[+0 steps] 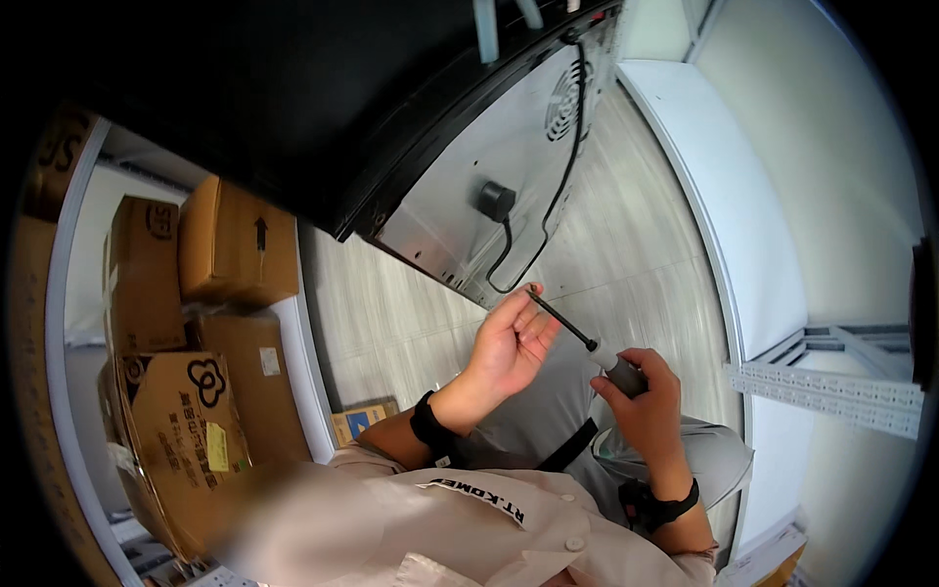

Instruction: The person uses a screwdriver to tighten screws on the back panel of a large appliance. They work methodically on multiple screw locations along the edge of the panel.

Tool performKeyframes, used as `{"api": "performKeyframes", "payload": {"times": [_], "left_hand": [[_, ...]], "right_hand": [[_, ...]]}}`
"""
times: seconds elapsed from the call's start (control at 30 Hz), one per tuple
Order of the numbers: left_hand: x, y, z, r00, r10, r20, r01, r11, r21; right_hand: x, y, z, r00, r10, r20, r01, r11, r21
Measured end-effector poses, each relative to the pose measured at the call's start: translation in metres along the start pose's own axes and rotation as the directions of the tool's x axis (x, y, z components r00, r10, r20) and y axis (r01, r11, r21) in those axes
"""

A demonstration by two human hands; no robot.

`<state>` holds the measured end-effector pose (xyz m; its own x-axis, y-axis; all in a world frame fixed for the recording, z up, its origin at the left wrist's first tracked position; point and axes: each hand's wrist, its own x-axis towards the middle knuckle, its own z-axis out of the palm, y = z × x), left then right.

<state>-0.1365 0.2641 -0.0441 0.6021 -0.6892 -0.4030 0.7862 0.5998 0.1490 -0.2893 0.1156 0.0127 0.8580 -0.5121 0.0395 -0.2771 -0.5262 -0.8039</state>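
My right hand (641, 401) grips the grey handle of a screwdriver (567, 326), whose long dark shaft points up and left. My left hand (514, 342) has its fingers curled and pinched at the screwdriver's tip; what is between them is too small to make out. Just beyond is a dark appliance (303, 98) with a metal back panel (440, 205), which carries a round vent grille (563, 98), a black plastic housing (496, 200) and a black cable (560, 191) looping down near my left fingers.
Cardboard boxes (237, 240) are stacked on shelving along the left, with a flat box (354, 421) low beside me. Pale flooring (655, 235) runs under the appliance and my legs. At the right stand a white ledge (690, 166) and perforated metal brackets (822, 386).
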Motion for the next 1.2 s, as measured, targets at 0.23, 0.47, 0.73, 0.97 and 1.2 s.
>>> {"api": "performKeyframes", "payload": {"times": [0.23,0.47,0.73,0.97,1.2], "left_hand": [[-0.002,-0.004,0.029,0.992,-0.05,0.117,0.016,0.963,0.269],[0.008,-0.023,0.011,0.983,-0.059,0.175,-0.006,0.937,0.349],[0.003,-0.012,-0.001,0.948,0.316,0.043,-0.285,0.781,0.555],[0.005,0.003,-0.047,0.908,0.372,-0.193,-0.262,0.863,0.431],[0.009,0.012,-0.077,0.872,0.44,-0.216,-0.317,0.843,0.435]], "right_hand": [[-0.032,0.0,-0.018,0.989,0.088,-0.121,-0.083,0.995,0.047],[-0.048,-0.002,-0.018,0.966,0.095,-0.241,-0.121,0.988,-0.093],[-0.04,-0.005,-0.005,0.998,0.064,0.004,-0.064,0.984,0.165],[-0.038,0.009,0.038,0.998,-0.04,0.042,0.029,0.975,0.219],[-0.034,0.027,0.07,0.992,-0.129,0.0,0.124,0.96,0.249]]}}
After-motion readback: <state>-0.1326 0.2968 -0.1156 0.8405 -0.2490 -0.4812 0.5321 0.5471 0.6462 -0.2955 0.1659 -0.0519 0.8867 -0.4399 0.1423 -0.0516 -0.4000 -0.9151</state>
